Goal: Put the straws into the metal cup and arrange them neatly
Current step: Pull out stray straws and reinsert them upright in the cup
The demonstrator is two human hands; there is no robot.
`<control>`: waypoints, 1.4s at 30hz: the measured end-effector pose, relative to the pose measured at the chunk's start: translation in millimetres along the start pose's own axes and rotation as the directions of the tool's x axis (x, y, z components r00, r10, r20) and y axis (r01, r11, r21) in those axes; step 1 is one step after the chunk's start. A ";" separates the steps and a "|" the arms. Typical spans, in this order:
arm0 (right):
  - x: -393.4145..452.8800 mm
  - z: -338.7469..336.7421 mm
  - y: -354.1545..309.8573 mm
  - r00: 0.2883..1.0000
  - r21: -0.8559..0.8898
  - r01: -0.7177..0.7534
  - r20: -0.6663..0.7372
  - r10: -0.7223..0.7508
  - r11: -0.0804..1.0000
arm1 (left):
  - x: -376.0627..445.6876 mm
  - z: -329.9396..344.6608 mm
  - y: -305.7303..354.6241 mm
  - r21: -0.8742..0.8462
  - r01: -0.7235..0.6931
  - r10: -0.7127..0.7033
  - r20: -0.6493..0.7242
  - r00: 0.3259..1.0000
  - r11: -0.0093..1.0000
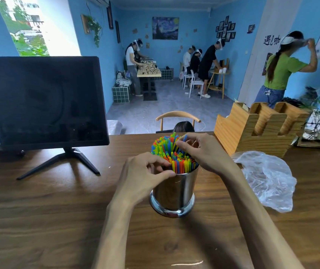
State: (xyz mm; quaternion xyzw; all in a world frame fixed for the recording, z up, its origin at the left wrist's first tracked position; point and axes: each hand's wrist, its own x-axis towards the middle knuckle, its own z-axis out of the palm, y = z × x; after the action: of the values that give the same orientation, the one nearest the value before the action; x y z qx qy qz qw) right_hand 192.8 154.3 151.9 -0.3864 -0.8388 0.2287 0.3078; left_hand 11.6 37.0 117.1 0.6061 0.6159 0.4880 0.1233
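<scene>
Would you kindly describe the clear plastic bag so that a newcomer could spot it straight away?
Start at the long wooden table and find the metal cup of coloured straws at its middle. To the cup's right, before the wooden holder, lies the plastic bag. It alone is crumpled, flat and see-through.

The wooden table [58, 220] lies bare to the near left and near right of the metal cup [174, 193], giving open passage along both sides. Far left, the monitor [40, 100] on its splayed stand [60, 162] blocks the way. Far right stands the wooden holder [252, 129], with the crumpled plastic bag [267, 179] just in front of it, near the cup's right side.
</scene>
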 end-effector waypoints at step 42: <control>-24.4 22.1 -7.3 0.970 0.141 0.235 0.032 -0.241 0.962 | -4.4 -1.4 -13.0 0.000 -0.073 0.072 -0.097 0.993 0.997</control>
State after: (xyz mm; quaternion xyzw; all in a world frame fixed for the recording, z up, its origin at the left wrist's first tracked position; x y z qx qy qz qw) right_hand 186.3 127.4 132.6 -0.2551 -0.8689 0.2563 0.3380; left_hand 3.5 35.4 106.1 0.6034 0.5980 0.5220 0.0763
